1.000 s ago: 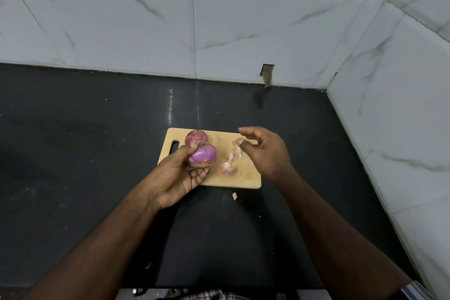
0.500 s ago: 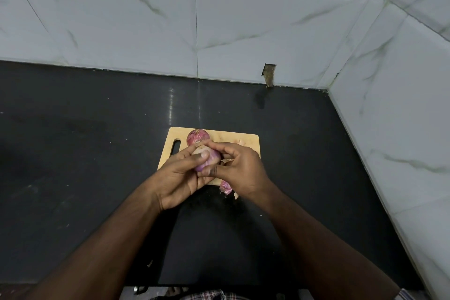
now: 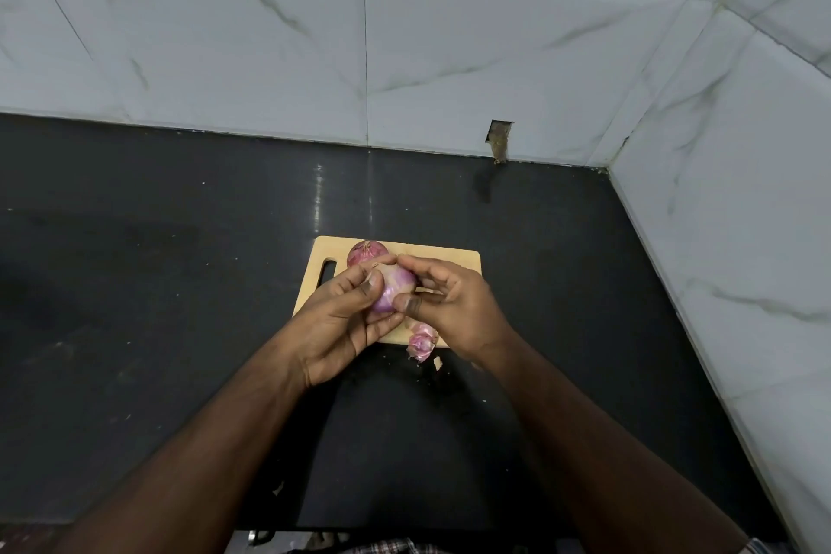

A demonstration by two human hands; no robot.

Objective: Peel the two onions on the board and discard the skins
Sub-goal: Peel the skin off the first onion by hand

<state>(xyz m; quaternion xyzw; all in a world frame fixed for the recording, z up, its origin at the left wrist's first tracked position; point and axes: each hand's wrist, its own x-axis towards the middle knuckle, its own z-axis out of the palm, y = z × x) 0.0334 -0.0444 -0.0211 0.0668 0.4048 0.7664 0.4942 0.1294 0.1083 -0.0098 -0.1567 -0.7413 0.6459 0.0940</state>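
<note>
Pale marble-veined wall tiles (image 3: 270, 36) behind and to the right, meeting in a corner at upper right. Small dark notch (image 3: 499, 139) cut into the tile base near that corner. Black countertop (image 3: 157, 283) below, glossy, faintly scuffed and speckled.

Wooden cutting board (image 3: 458, 261) flat on the counter, roughly centre, slot handle at its left end. Mostly covered by both hands.

Left hand (image 3: 335, 324) raised over the board, fingers curled under and thumb up the side, cupping the held onion (image 3: 393, 290). Right hand (image 3: 454, 306) closed in from the right, thumb pressed against the onion's near side, forefinger hooked over its top. Both hands together, clamped on the same onion, fingertips nearly touching at its crown. Whether a strip of skin sits between the right fingertips: cannot tell.

Held onion purple-pink, pale and smooth on the exposed face, lifted clear of the board between the palms.

Second onion (image 3: 366, 252) resting on the board's far edge, just behind the left fingertips, papery reddish skin on it.

Loose skins (image 3: 422, 342) bunched at the board's near edge, below the right hand, partly overhanging onto the counter. Smaller pale scrap (image 3: 438, 363) on the counter just beside them.

Checked fabric at bottom edge of view.
</note>
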